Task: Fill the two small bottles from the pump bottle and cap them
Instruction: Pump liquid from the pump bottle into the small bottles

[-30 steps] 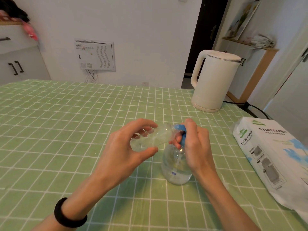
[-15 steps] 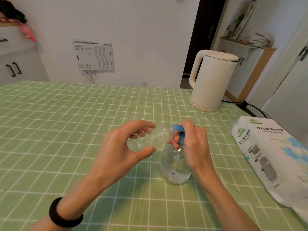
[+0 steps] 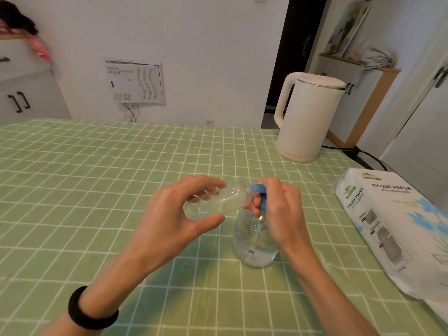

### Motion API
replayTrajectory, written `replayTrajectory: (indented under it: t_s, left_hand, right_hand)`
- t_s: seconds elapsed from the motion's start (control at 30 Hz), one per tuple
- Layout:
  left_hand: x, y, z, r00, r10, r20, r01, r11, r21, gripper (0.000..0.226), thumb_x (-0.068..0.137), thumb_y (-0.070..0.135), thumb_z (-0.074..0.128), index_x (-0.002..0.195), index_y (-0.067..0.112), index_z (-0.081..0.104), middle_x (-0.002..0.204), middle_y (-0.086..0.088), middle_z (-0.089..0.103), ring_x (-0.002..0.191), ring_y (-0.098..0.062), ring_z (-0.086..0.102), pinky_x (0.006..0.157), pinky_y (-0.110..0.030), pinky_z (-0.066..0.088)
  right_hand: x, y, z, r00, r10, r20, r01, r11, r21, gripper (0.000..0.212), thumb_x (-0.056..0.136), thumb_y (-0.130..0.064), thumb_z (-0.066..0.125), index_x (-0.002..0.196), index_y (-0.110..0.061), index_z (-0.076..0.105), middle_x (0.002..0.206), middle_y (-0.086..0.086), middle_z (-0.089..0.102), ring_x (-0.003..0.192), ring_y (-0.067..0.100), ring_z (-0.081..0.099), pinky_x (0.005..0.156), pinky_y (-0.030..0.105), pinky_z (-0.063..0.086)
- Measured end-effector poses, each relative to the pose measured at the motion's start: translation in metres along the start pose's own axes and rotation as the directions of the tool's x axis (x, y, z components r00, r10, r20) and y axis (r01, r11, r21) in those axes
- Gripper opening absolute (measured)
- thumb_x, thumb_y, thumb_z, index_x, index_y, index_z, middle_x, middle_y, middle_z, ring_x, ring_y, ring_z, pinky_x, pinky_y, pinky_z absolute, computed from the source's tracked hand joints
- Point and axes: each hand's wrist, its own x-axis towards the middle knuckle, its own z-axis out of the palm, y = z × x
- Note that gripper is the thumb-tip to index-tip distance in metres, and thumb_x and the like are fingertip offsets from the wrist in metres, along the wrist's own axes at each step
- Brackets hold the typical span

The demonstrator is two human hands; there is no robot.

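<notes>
A green checked counter carries a tissue paper pack at the right edge and a white kettle at the far right. Near the front middle stands the clear pump bottle, upright, its blue pump head under the right hand, whose grip is closed around it. The left hand pinches a small clear bottle tilted on its side, mouth touching the pump's nozzle. A black band circles the left wrist.
</notes>
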Motion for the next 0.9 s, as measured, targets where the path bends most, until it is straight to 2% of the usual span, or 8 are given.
replayTrajectory:
  t_s: [0.1, 0.2, 0.33, 0.43, 0.63, 0.7, 0.8, 0.9]
  left_hand:
    - [0.0004, -0.0007, -0.0003, 1.0, -0.004, -0.001, 0.004, 1.0, -0.013, 0.053, 0.077, 0.027, 0.092, 0.125, 0.038, 0.072, 0.11, 0.021, 0.075, 0.105, -0.007, 0.072, 0.093, -0.033, 0.059]
    - [0.0014, -0.0026, -0.0011, 1.0, -0.006, 0.001, 0.006, 1.0, -0.016, 0.054, 0.076, 0.027, 0.092, 0.125, 0.038, 0.072, 0.111, 0.02, 0.076, 0.105, -0.007, 0.072, 0.093, -0.034, 0.06]
    - [0.0014, -0.0041, -0.0003, 1.0, -0.013, 0.024, 0.013, 1.0, -0.016, 0.054, 0.076, 0.03, 0.091, 0.126, 0.038, 0.072, 0.114, 0.02, 0.076, 0.106, -0.005, 0.072, 0.095, -0.034, 0.06]
    - [0.0009, -0.0042, -0.0003, 0.999, -0.014, 0.031, 0.015, 1.0, -0.026, 0.054, 0.077, 0.031, 0.09, 0.126, 0.04, 0.072, 0.114, 0.021, 0.076, 0.106, -0.005, 0.072, 0.095, -0.033, 0.06]
    - [0.0012, -0.0055, -0.0007, 0.999, -0.021, 0.025, 0.022, 0.998, -0.056, 0.054, 0.076, 0.028, 0.092, 0.125, 0.039, 0.072, 0.112, 0.02, 0.076, 0.106, -0.005, 0.073, 0.095, -0.028, 0.059]
    - [0.0015, -0.0059, -0.0009, 1.0, -0.017, 0.025, 0.018, 0.998, -0.053, 0.054, 0.077, 0.028, 0.092, 0.125, 0.039, 0.072, 0.112, 0.02, 0.076, 0.105, -0.004, 0.073, 0.095, -0.028, 0.059]
    - [0.0017, -0.0061, -0.0007, 0.999, -0.017, 0.029, 0.019, 0.998, -0.055, 0.054, 0.077, 0.031, 0.091, 0.126, 0.04, 0.071, 0.112, 0.021, 0.076, 0.106, -0.003, 0.073, 0.096, -0.027, 0.059]
    - [0.0015, -0.0068, -0.0004, 0.999, -0.02, 0.04, 0.021, 0.999, -0.043, 0.054, 0.077, 0.034, 0.09, 0.126, 0.04, 0.071, 0.112, 0.022, 0.076, 0.106, -0.001, 0.072, 0.097, -0.026, 0.059]
  right_hand:
    - [-0.0007, 0.0003, 0.0005, 1.0, -0.004, -0.023, 0.004, 1.0, -0.003, 0.058, 0.099, -0.038, 0.039, 0.045, -0.023, 0.05, 0.049, 0.001, 0.054, 0.059, 0.011, 0.064, 0.066, 0.023, 0.054]
    - [-0.0001, 0.0007, 0.0003, 1.0, -0.002, -0.018, 0.002, 1.0, -0.007, 0.06, 0.102, -0.038, 0.038, 0.046, -0.021, 0.05, 0.05, 0.003, 0.054, 0.061, 0.014, 0.066, 0.069, 0.028, 0.057]
    - [0.0019, 0.0015, -0.0011, 1.0, -0.016, 0.006, 0.016, 1.0, -0.005, 0.051, 0.096, -0.028, 0.04, 0.046, -0.021, 0.051, 0.05, 0.006, 0.057, 0.057, 0.01, 0.064, 0.064, 0.021, 0.05]
    - [0.0007, 0.0025, -0.0011, 1.0, -0.01, 0.005, 0.01, 1.0, -0.007, 0.05, 0.095, -0.029, 0.04, 0.047, -0.02, 0.053, 0.05, 0.006, 0.057, 0.055, 0.007, 0.062, 0.065, 0.022, 0.048]
    - [-0.0006, 0.0003, 0.0008, 0.999, 0.027, -0.027, -0.027, 0.999, 0.019, 0.059, 0.098, -0.046, 0.037, 0.046, -0.02, 0.052, 0.049, 0.002, 0.054, 0.061, 0.009, 0.067, 0.069, 0.023, 0.055]
    - [-0.001, 0.0002, 0.001, 0.999, 0.03, -0.023, -0.03, 0.999, 0.014, 0.061, 0.098, -0.048, 0.036, 0.046, -0.02, 0.052, 0.05, 0.002, 0.054, 0.062, 0.008, 0.067, 0.072, 0.027, 0.056]
    - [0.0011, 0.0001, 0.0008, 0.999, 0.034, -0.009, -0.034, 0.999, 0.026, 0.057, 0.099, -0.037, 0.038, 0.047, -0.019, 0.051, 0.049, 0.003, 0.054, 0.059, 0.008, 0.065, 0.074, 0.037, 0.058]
    - [0.002, 0.0013, 0.0001, 1.0, 0.001, -0.003, -0.001, 1.0, 0.007, 0.051, 0.095, -0.028, 0.038, 0.048, -0.014, 0.054, 0.052, 0.011, 0.057, 0.055, 0.008, 0.062, 0.066, 0.028, 0.05]
